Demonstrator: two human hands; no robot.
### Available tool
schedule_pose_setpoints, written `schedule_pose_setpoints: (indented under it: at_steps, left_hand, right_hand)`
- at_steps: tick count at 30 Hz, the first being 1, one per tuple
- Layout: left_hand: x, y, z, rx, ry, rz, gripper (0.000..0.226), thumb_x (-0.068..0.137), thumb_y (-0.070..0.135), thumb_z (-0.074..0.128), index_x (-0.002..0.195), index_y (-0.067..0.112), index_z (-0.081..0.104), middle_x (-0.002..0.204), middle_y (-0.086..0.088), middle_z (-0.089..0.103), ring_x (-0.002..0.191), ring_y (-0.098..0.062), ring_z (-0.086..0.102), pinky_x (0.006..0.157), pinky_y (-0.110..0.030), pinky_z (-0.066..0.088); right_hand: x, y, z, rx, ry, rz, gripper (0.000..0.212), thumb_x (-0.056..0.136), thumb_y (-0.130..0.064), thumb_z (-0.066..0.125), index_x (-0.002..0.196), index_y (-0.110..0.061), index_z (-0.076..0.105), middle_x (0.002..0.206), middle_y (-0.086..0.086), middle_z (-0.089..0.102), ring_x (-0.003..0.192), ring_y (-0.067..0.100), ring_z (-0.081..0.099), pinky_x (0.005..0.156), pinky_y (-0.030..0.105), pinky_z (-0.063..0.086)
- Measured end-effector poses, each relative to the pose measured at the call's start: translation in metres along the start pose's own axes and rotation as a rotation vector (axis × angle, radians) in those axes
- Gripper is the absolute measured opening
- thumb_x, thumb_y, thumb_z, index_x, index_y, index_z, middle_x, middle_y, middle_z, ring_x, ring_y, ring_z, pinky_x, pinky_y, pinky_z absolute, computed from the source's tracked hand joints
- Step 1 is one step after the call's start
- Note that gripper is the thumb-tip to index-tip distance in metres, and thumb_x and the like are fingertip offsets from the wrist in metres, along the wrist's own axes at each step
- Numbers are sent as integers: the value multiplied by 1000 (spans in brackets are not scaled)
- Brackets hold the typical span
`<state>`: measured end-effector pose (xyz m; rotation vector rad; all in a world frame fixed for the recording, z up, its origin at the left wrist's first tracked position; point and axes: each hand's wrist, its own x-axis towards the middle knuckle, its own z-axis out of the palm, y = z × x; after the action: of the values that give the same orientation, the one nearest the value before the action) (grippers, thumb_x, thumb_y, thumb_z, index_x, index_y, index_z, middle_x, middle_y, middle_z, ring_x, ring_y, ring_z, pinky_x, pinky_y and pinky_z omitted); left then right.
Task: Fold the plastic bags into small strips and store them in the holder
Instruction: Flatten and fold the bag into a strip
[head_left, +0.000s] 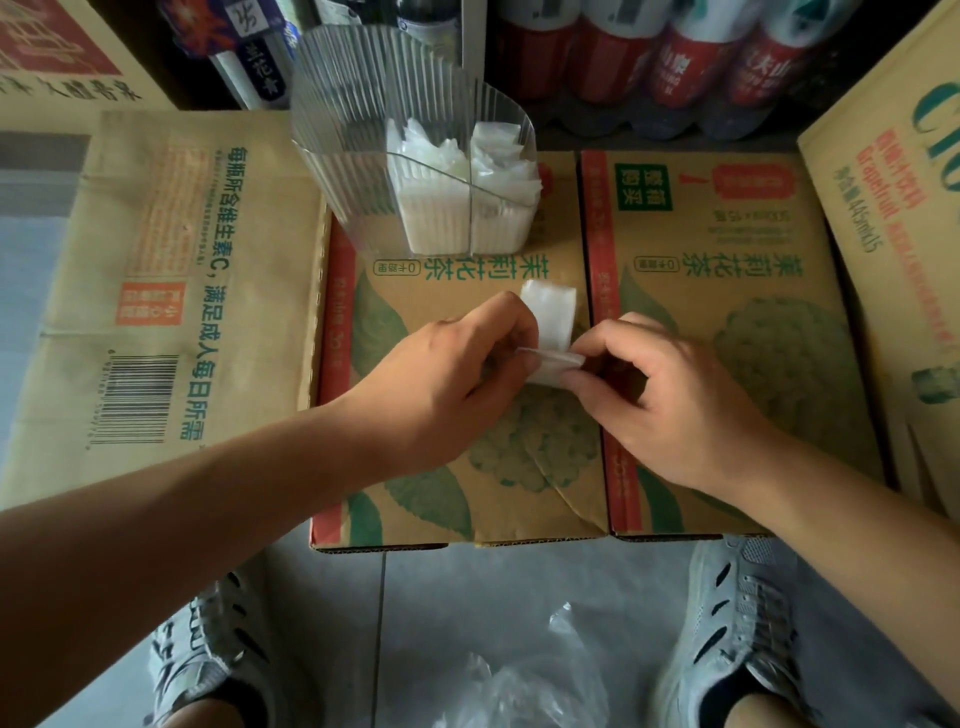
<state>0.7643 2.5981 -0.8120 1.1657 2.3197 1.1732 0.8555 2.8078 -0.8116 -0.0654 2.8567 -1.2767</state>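
A folded white plastic strip (549, 317) lies across the top of the middle carton (415, 291), its far end flat on the cardboard and its near end lifted and doubled back between the two hands. The left hand (457, 374) pinches the strip's near end from the left with curled fingers, and the right hand (660, 384) pinches the same fold from the right, thumb and fingertips closed on the plastic. The two hands almost meet over the strip. Farther away on the same carton stands the clear ribbed holder (363, 156), upright. Its right-hand compartments hold folded white bags (441, 208) standing on end, while its left part looks see-through. A second carton (727, 270) with the same green print sits touching the middle one on the right, and a flattened carton (156, 260) with a barcode lies to the left. Red-labelled bottles (675, 57) stand in a row at the far side. On the tiled floor near the person, a loose clear plastic bag (530, 680) lies crumpled between two grey shoes (743, 623).
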Motion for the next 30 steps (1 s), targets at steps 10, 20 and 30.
schedule_pose_setpoints:
  at_steps: [10, 20, 30]
  left_hand:
    - [-2, 5, 10, 0, 106, -191, 23, 88, 14, 73, 101, 15, 54, 84, 11, 63, 77, -8, 57, 68, -14, 44]
    - [9, 11, 17, 84, 132, -255, 31, 88, 20, 74, 103, 12, 48, 82, 7, 64, 77, -27, 63, 70, -44, 52]
    - [10, 7, 20, 2, 203, -303, 22, 84, 20, 78, 93, 20, 57, 73, 12, 65, 64, -7, 53, 65, -30, 47]
  right_hand:
    - [1, -11, 1, 169, -44, 200, 9, 97, -25, 65, 90, -20, 67, 79, -3, 72, 73, 20, 68, 67, 48, 54]
    - [24, -7, 4, -62, 85, 276, 13, 98, -27, 64, 88, -21, 67, 68, -2, 69, 62, 16, 63, 51, 34, 44]
    - [37, -13, 4, -260, 88, 360, 8, 91, -24, 68, 86, -23, 62, 68, -7, 64, 63, 7, 59, 49, 22, 36]
